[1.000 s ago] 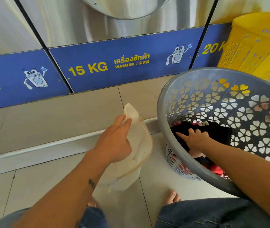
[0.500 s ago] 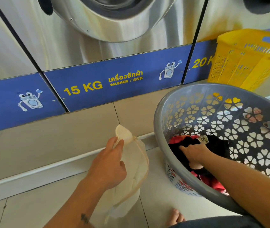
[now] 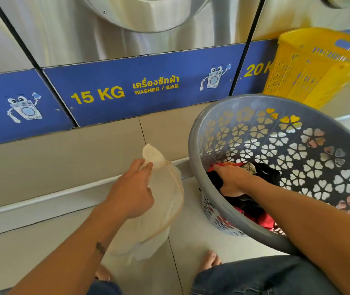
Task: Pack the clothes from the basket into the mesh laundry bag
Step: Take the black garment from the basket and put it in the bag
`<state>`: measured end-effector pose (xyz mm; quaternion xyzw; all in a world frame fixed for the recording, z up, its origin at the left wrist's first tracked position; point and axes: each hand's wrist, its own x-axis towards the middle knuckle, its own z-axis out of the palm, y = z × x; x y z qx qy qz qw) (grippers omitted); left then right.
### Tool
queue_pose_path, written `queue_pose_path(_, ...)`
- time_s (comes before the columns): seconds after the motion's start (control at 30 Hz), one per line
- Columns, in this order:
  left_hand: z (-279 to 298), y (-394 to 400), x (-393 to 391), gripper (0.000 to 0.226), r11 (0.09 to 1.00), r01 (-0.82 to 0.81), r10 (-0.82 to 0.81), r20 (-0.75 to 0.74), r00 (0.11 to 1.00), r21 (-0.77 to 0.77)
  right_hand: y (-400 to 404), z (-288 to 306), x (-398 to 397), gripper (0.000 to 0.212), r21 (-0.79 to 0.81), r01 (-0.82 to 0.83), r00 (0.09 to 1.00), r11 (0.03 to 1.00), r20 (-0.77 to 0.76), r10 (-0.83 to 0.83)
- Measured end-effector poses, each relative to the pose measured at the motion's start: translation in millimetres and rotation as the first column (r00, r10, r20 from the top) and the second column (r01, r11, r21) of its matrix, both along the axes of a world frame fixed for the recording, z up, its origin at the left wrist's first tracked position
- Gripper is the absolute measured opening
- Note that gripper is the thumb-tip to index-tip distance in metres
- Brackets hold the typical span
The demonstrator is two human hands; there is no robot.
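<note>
- Down by the washers, the bag [image 3: 165, 201] hangs with its long axis running from the pinched top corner down toward the floor [image 3: 42, 252], mouth facing right, toward the basket [image 3: 193, 145].
- Left hand [image 3: 130, 192] pinches that top corner between thumb and fingers; the bag sags below it, just beside the basket but apart from it.
- Bag is pale cream mesh, thin and half see-through, edged by a tan zip band that curves in an arc.
- Basket is grey plastic, round, tilted toward the person, its wall punched with flower-shaped holes.
- Right hand [image 3: 232, 179] is inside the basket, fingers curled into the clothes [image 3: 253, 206], a dark and red heap at the bottom; it grips black fabric.
- How many garments lie there is hard to tell; the forearm and near rim cover part of the heap.
- Behind stands a yellow crate [image 3: 310, 69] of slotted plastic, cut off at the right edge.
- Steel washer fronts [image 3: 127, 39] carry a blue strip reading "15 KG"; the doors are cropped at the top.
</note>
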<state>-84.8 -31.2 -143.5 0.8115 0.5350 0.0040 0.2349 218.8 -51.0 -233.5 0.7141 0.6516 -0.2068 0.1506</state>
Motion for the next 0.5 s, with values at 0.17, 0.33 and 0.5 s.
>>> queue_pose_path(0.17, -3.0, 5.2, -4.7, 0.081, 0.992, -0.068, 0.065, -0.034, 0.997, -0.105, -0.2, 41.9, 6.4, 0.067, 0.131, 0.186, 0.975, 0.974, -0.148, -0.166)
queue_pose_path(0.33, 1.8, -5.8, -9.8, 0.075, 1.0, -0.021, 0.021, 0.049, 0.999, 0.006, -19.2, 98.1, 5.7, 0.067, 0.325, 0.359, 0.903, 0.875, -0.358, -0.237)
queue_pose_path(0.5, 11.6, -20.6, -11.0, 0.047, 0.996, -0.061, 0.043, 0.24, 0.97, 0.066, -40.4, 162.7, -20.0, 0.037, 0.52, 0.496, 0.827, 0.696, -0.528, -0.194)
